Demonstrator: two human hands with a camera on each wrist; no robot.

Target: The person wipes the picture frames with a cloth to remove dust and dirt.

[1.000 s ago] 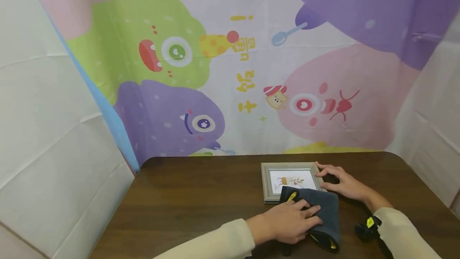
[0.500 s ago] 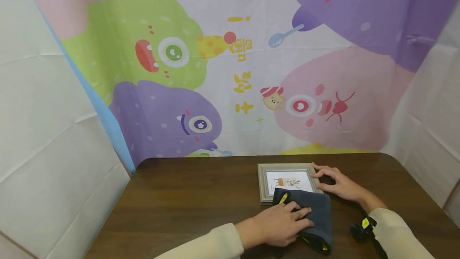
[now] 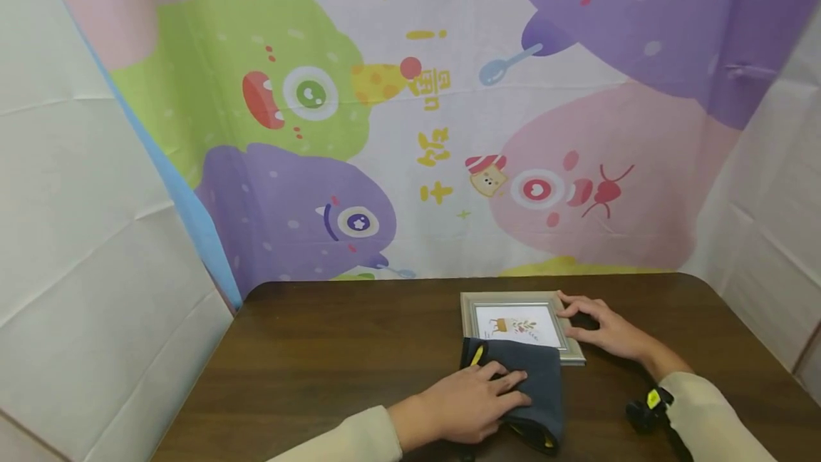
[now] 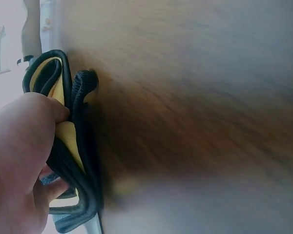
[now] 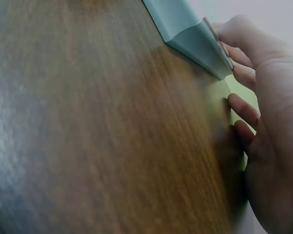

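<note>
A picture frame (image 3: 516,319) with a pale moulded border and a plant drawing lies face up on the table. My left hand (image 3: 467,403) grips a folded dark grey cloth (image 3: 539,387) with black edging and yellow inner layers. The cloth covers part of the frame's near side. In the left wrist view, the thumb and fingers of my left hand (image 4: 19,151) are tucked into the cloth's folds (image 4: 90,165). My right hand (image 3: 609,328) holds the frame by its right edge. In the right wrist view, its fingers (image 5: 244,75) touch the frame's corner (image 5: 195,41).
The brown wooden table (image 3: 346,348) has rounded far corners. Behind it hangs a cartoon-print curtain (image 3: 442,234), with white sheets (image 3: 96,234) on both sides. A black wrist device with a yellow-green mark (image 3: 651,405) sits at the right cuff.
The left hand has slid the folded cloth leftward along the frame's near side, uncovering the frame's near right corner. My right hand stays at the frame's right edge.
</note>
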